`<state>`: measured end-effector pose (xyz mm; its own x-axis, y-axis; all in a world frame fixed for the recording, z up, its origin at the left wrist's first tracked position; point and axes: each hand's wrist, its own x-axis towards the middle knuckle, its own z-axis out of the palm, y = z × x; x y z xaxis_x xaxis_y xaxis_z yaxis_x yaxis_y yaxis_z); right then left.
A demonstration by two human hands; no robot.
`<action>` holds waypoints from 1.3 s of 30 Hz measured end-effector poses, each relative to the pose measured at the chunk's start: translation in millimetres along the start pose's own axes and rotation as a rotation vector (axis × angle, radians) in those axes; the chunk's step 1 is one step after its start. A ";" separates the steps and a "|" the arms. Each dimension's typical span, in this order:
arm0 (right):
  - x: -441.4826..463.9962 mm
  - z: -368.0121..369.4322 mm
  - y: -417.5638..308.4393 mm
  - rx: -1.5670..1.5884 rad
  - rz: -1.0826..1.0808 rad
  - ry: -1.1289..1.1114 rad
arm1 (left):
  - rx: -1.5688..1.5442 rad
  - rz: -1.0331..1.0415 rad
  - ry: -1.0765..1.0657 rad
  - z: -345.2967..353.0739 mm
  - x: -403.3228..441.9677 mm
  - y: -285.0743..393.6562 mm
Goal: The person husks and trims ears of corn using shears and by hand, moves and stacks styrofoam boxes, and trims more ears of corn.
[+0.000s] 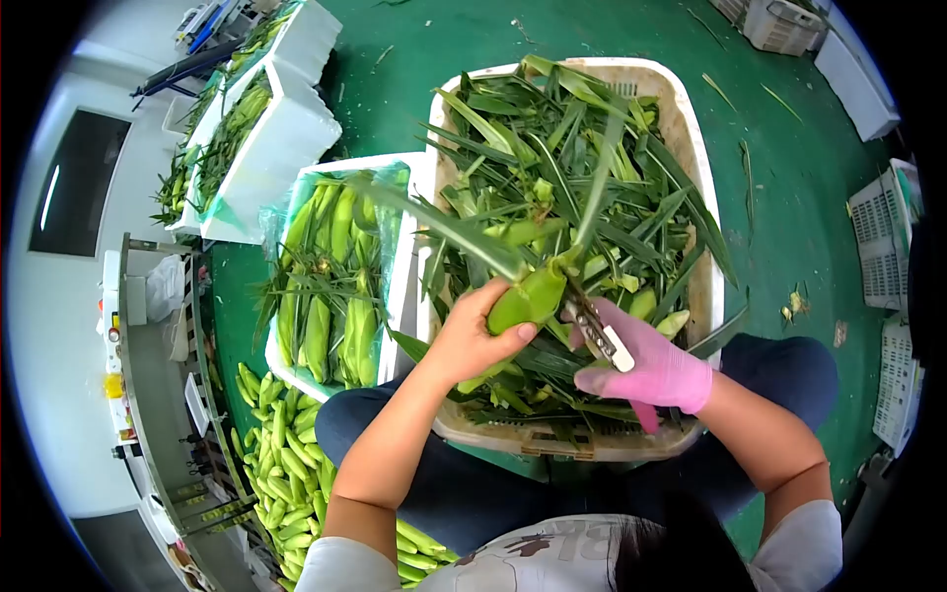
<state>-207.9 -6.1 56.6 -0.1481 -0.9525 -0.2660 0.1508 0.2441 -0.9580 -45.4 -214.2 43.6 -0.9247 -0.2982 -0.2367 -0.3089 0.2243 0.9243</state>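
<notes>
My bare left hand [480, 331] is wrapped round a green ear of corn [533, 298] in its husk, with long leaves still on its end. In a pink glove, my right hand [646, 360] grips pruning shears [600, 335] with a pale handle. The shears' tip is at the leafy end of the ear; whether the blades touch it I cannot tell. Both hands are over a large off-white plastic basket [702, 148] heaped with cut corn leaves [493, 138], which stands between my knees.
On the left, a foam box [402, 306] lined with plastic holds unhusked corn. Below it lies a pile of trimmed ears [286, 474]. Further foam boxes [281, 138] of leafy corn stand at the upper left. Plastic crates [881, 232] line the right, and leaf scraps litter the green floor [779, 187].
</notes>
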 end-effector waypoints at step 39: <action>26.6 52.1 27.6 0.214 0.202 0.371 | -1.002 0.133 0.730 17.4 -2.0 -10.5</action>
<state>-156.8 -34.2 28.7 -0.4287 -0.7510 -0.5022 0.4050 0.3372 -0.8499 -44.2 -199.8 29.2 -0.4975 -0.8443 -0.1991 0.3793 -0.4181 0.8254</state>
